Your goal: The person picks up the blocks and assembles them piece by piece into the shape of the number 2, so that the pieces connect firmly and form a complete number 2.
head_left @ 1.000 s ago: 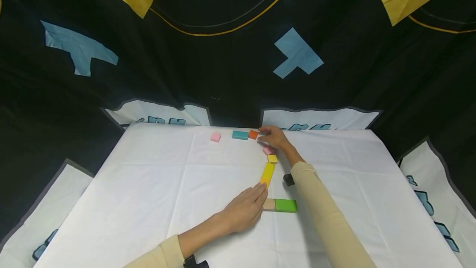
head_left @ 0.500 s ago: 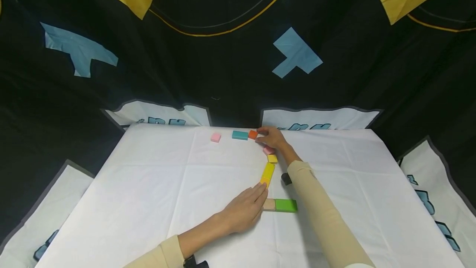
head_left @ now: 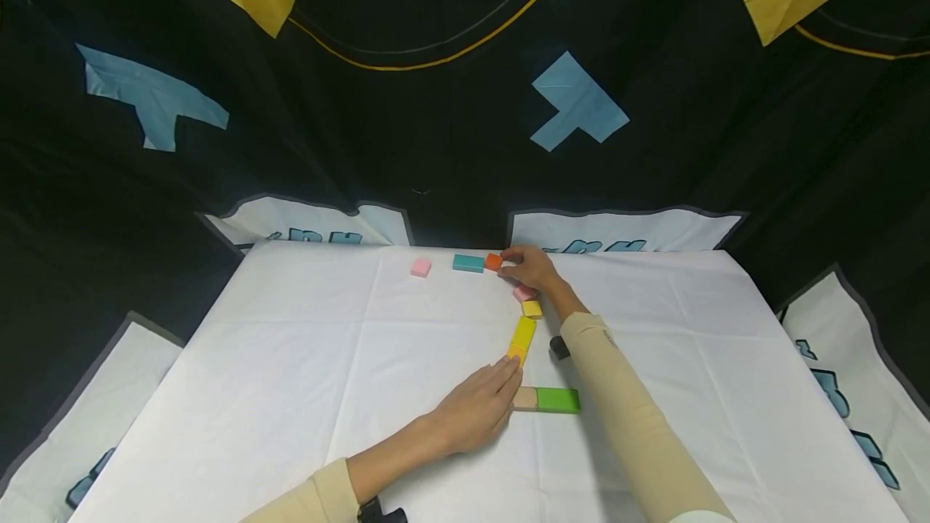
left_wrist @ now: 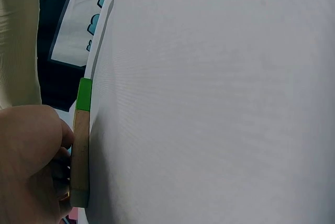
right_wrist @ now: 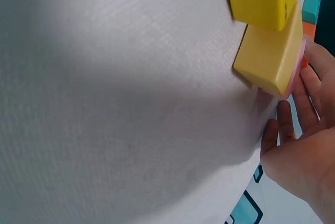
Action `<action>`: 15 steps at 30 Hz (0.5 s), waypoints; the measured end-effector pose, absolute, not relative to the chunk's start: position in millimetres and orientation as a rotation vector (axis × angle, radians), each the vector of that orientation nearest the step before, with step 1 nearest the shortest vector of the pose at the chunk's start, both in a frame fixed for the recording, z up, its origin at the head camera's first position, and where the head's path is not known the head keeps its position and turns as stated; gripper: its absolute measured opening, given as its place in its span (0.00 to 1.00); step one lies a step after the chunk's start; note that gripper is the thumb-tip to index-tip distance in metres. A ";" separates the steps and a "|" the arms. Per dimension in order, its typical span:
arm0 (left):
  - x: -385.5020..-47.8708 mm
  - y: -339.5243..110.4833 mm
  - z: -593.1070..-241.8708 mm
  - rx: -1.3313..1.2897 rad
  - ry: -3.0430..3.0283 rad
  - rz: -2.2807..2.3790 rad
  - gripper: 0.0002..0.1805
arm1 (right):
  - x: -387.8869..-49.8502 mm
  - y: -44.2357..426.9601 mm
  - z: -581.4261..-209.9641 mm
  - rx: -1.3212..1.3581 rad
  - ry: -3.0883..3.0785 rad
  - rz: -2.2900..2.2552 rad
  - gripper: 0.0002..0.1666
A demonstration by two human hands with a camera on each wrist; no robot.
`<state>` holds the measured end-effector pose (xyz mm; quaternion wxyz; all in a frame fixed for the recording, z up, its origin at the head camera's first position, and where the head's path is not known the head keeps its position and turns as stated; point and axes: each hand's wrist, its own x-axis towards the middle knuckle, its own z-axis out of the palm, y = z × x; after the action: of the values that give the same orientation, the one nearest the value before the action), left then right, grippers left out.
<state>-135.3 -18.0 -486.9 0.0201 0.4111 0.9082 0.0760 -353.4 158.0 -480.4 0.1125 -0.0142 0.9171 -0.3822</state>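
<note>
My left hand (head_left: 475, 408) lies with straight fingers, their tips at the near end of the long yellow block (head_left: 524, 333). Partly behind that hand is a plain wooden block (head_left: 525, 399), end to end with a green block (head_left: 558, 400). My right hand (head_left: 533, 267) reaches to the far side, thumb and index finger at the right end of the orange block (head_left: 493, 262), which they pinch. A teal block (head_left: 468, 263) adjoins the orange one on the left. Under the right wrist lie a pink block (head_left: 525, 293) and a pale yellow block (right_wrist: 269, 51).
A separate pink block (head_left: 421, 267) lies left of the teal one. All the blocks stand on a white-covered table (head_left: 276, 394). Its far edge is close behind the teal and orange blocks, before a dark curtain (head_left: 407, 127).
My right hand has shifted slightly left until its thumb and index finger meet the orange block. The left hand and the blocks have stayed where they were.
</note>
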 end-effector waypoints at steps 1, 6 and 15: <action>-135.4 -18.0 -486.9 1.277 2.816 0.237 0.28 | -353.2 158.0 -480.0 -0.041 2.693 -1.120 0.25; -135.6 -18.0 -487.7 1.291 2.819 0.227 0.28 | -352.8 158.0 -478.9 -0.057 2.706 -1.108 0.24; -135.8 -18.0 -487.7 1.287 2.816 0.225 0.28 | -356.5 157.1 -480.2 -0.072 2.739 -1.029 0.23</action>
<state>-135.8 -18.0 -487.7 0.0188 0.4144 0.9070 0.0724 -356.5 157.1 -480.2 0.1070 -0.0245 0.9304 -0.3497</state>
